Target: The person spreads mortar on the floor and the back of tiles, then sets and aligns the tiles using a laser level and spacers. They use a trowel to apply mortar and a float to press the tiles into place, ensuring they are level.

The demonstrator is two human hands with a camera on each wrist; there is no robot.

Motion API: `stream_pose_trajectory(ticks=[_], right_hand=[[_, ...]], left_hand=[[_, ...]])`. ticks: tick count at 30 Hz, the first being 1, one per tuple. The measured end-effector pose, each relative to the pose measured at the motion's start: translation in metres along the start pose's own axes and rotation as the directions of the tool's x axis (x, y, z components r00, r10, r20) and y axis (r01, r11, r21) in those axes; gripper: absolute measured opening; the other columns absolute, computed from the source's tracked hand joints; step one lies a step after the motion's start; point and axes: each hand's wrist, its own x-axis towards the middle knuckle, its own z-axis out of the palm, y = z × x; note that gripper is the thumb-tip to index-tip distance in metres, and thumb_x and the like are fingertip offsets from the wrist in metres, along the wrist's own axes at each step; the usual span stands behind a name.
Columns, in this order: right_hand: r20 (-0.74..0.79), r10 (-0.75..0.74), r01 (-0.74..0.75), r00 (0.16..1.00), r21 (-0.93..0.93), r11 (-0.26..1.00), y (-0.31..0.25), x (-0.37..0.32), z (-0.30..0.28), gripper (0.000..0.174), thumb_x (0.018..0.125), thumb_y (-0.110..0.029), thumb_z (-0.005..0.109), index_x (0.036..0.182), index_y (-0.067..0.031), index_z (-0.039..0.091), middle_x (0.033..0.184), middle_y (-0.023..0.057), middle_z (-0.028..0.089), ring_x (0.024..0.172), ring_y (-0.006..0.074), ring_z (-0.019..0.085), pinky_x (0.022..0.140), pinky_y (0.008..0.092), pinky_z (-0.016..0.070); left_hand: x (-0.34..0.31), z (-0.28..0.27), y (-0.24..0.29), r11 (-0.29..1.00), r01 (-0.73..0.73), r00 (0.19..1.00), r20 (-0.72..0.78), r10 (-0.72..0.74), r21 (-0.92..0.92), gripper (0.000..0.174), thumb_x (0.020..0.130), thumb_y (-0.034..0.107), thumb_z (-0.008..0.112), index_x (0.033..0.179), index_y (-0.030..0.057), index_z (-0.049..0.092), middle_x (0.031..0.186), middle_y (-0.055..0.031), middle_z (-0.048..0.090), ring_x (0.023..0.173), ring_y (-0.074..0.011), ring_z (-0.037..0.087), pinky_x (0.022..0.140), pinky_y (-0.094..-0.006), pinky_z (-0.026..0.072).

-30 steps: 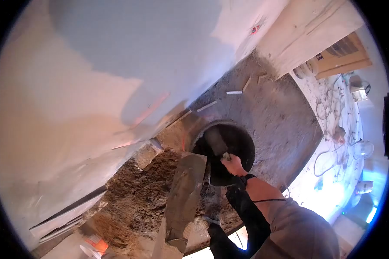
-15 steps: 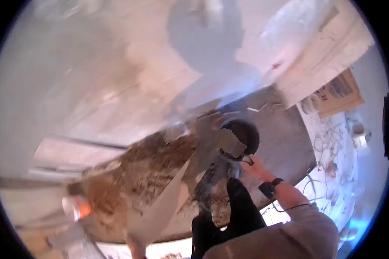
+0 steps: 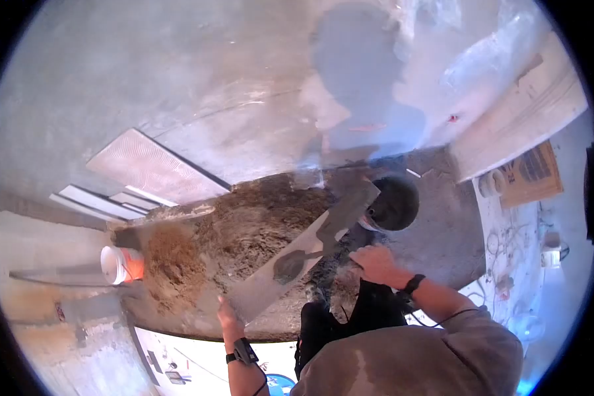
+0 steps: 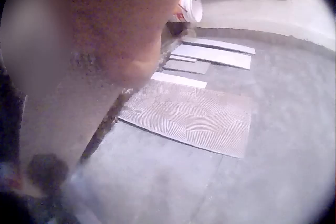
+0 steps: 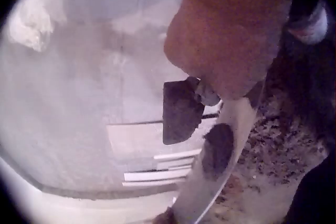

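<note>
Nearest, in the lower middle of the head view, a brown sleeved top point(image 3: 402, 363) and black trousers point(image 3: 369, 307) are seen. At the lower left, the near end of a long pale board point(image 3: 254, 296) is gripped by the left hand point(image 3: 231, 320). Just right of the middle, a small trowel point(image 5: 181, 112) is held by its handle in the curled fingers of the right hand point(image 3: 377, 265); its flat blade is best seen in the right wrist view. The board is slanted up from the lower left to the middle of the frame, and grey paste point(image 3: 288, 266) is stuck on it, in a lump and in a smear toward the far end. The board looks stiff and a bit heavy at the far end, and it may crack if it is bumped. The paste looks wet, soft and slippery, so the board is best held by its clean near end, and the trowel by its handle. Past the board, a dark bucket point(image 3: 397, 204) is seen right of the middle, and crumbly dirt point(image 3: 244, 228) is spread to the left. Farther off, a white and orange bucket point(image 3: 121, 265) and a ridged tile point(image 3: 155, 166) are seen at the left.
</note>
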Motion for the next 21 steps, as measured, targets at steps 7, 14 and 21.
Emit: stream_pose_trajectory(ticks=[7, 14, 21], right_hand=[[0.042, 0.714, -0.674, 0.699, 0.374, 0.637, 0.129, -0.073, 0.053, 0.049, 0.093, -0.043, 0.058, 0.112, 0.0024, 0.06, 0.097, 0.0264, 0.068, 0.091, 0.0446, 0.066, 0.079, 0.0561, 0.0503], [0.095, 0.674, -0.66, 0.733, 0.342, 0.669, 0.348, -0.033, 0.24, 0.031, 0.086, -0.028, 0.06, 0.083, 0.0018, 0.069, 0.089, 0.0241, 0.068, 0.089, 0.0432, 0.066, 0.075, 0.0544, 0.0528], [0.725, 0.664, -0.316, 0.184, 0.683, -0.658, 0.42, 0.064, 0.322, 0.028, 0.085, -0.03, 0.064, 0.08, -0.0027, 0.062, 0.078, 0.0158, 0.061, 0.072, 0.0339, 0.059, 0.062, 0.0464, 0.0466]], left_hand=[[-0.029, 0.025, 0.009, 0.975, -0.22, 0.975, -0.01, 0.22, 0.001, 0.062, 0.087, 0.007, 0.065, 0.143, -0.0044, 0.042, 0.139, -0.0182, 0.053, 0.12, -0.03, 0.057, 0.099, -0.0377, 0.0487], [-0.067, 0.238, 0.115, 0.975, 0.185, 0.97, 0.182, -0.162, -0.122, 0.061, 0.087, 0.01, 0.065, 0.143, -0.0035, 0.043, 0.138, -0.0191, 0.054, 0.119, -0.0316, 0.057, 0.1, -0.039, 0.0484], [-0.039, 0.373, 0.118, 0.966, 0.259, 0.947, 0.199, -0.253, -0.007, 0.06, 0.088, 0.013, 0.066, 0.142, -0.0026, 0.044, 0.136, -0.0199, 0.055, 0.118, -0.0332, 0.057, 0.1, -0.0403, 0.048]])
